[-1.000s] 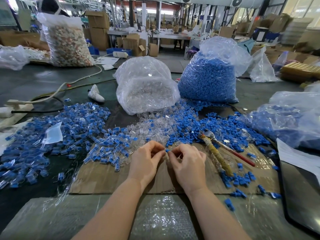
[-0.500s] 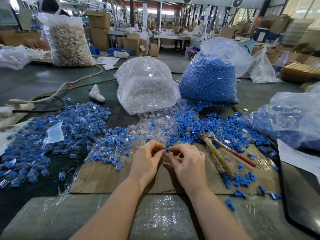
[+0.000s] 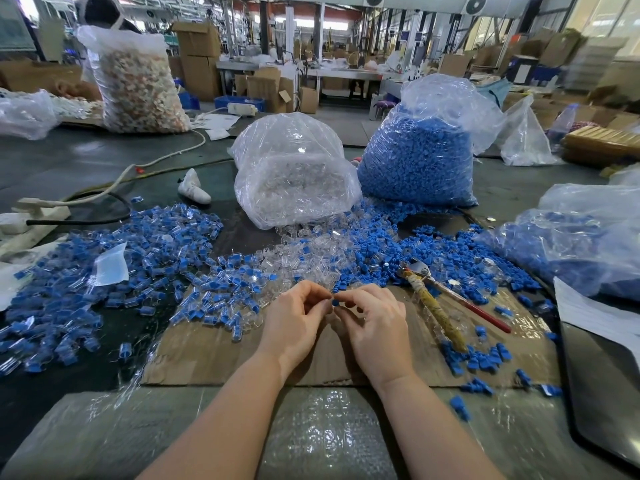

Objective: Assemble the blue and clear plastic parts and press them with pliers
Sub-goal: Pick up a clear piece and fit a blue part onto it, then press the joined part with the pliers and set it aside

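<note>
Cable is seen at the far left of the table, running beside a white power strip. A broad heap of assembled blue-and-clear parts is spread across the dark surface just right of it, with a small clear packet lying on top. Behind the heap, a tall plastic sack of pale mixed pieces is stood upright. A sheet of cardboard is laid in the middle foreground, and bubble wrap is spread in front of it. Above the cardboard, the left hand is curled, its thumb and forefinger pinched together at the fingertips; what is gripped there is too small to be made out. Touching those fingertips, a small blue plastic part is pinched between thumb and forefinger of the right hand. Behind the hands, loose clear plastic parts are scattered, spilling from a clear bag. A bag of blue parts is stood just beside it on the right, with loose blue pieces strewn in front. Pliers with one yellow wrapped handle and one red handle are laid on the cardboard, right of the right hand and apart from it. At the far right, another bag holding blue parts is slumped on the table.
</note>
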The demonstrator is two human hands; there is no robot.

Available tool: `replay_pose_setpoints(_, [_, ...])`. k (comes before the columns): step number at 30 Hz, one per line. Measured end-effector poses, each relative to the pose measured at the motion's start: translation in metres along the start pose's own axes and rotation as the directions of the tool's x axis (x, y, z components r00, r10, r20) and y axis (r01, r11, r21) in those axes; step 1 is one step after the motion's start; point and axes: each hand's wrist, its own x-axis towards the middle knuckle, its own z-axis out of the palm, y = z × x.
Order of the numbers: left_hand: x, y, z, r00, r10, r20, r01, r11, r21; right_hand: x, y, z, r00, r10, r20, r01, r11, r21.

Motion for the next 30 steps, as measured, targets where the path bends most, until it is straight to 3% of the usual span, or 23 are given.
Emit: replay_pose_setpoints(30, [0.0016,-0.0010,-0.0009,0.999,0.022,0.027,-0.021,0.999,-0.037,0.0005,-0.0027,-0.0020,0.999,-0.048,-0.003,0.048,0.997,0.064])
